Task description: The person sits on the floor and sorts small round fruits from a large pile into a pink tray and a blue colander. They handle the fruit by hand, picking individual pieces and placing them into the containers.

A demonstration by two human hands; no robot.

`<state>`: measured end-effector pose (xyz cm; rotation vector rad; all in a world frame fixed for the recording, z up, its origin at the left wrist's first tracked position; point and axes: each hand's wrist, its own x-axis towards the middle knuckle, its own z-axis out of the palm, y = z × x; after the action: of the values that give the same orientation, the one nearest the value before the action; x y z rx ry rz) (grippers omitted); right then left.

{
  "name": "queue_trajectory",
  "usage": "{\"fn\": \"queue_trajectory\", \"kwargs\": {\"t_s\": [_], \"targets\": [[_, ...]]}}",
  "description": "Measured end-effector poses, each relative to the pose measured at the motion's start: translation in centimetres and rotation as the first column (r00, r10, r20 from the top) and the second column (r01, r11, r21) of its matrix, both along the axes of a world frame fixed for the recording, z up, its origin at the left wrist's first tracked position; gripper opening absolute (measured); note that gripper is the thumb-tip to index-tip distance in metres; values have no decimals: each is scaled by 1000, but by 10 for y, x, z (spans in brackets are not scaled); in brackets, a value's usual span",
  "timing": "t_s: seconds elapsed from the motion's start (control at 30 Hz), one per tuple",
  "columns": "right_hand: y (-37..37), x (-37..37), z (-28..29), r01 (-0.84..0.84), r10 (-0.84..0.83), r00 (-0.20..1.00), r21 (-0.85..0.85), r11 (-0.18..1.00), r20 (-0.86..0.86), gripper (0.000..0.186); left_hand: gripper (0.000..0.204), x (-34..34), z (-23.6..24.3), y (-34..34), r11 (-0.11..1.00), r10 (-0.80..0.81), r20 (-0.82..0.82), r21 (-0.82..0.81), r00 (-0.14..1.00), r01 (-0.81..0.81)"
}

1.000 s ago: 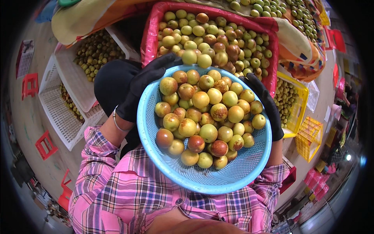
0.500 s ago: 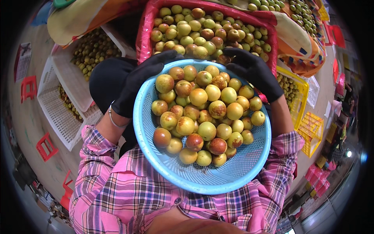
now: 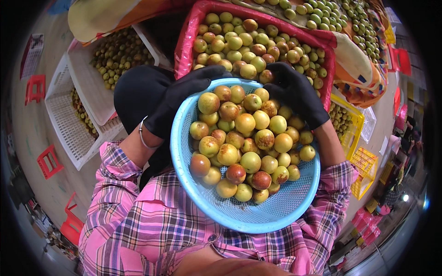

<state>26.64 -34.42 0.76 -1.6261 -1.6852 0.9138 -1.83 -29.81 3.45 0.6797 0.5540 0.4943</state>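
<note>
A round light-blue plastic basket [image 3: 184, 184] is tilted in front of my chest. Inside it lies a heap of jujubes [image 3: 245, 123], yellow-green with reddish-brown patches. My left hand [image 3: 186, 94], in a black glove, is closed round its far-left rim. At the far-right rim my right hand [image 3: 297, 94], gloved the same way, has its thumb over the edge and its fingers curled along the outside. That part of the rim is hidden beneath the glove. Just beyond both hands stands a crate lined with red plastic [image 3: 185, 50], full of more jujubes.
Stacked white crates [image 3: 69, 122] with jujubes are at the left. At the right stand a yellow crate [image 3: 354, 126] and a patterned cloth [image 3: 363, 80]; greener fruit [image 3: 324, 14] lies at the far right. Red stools [image 3: 49, 161] are on the floor.
The basket and the red-lined crate now appear further right in view. My right hand's fingers have come inward along the rim, more curled than before. My left hand remains on the rim.
</note>
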Motion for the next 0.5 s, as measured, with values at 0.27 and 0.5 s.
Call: {"fn": "queue_trajectory", "kwargs": {"t_s": [0.27, 0.5], "targets": [[61, -25, 1, -72, 56, 974, 67, 995, 221, 36, 56, 1, -12, 9, 1000, 6, 30, -22, 1000, -5], [130, -35, -4, -61, -13, 934, 197, 978, 356, 34, 54, -3, -21, 11, 1000, -7, 45, -18, 999, 8]]}}
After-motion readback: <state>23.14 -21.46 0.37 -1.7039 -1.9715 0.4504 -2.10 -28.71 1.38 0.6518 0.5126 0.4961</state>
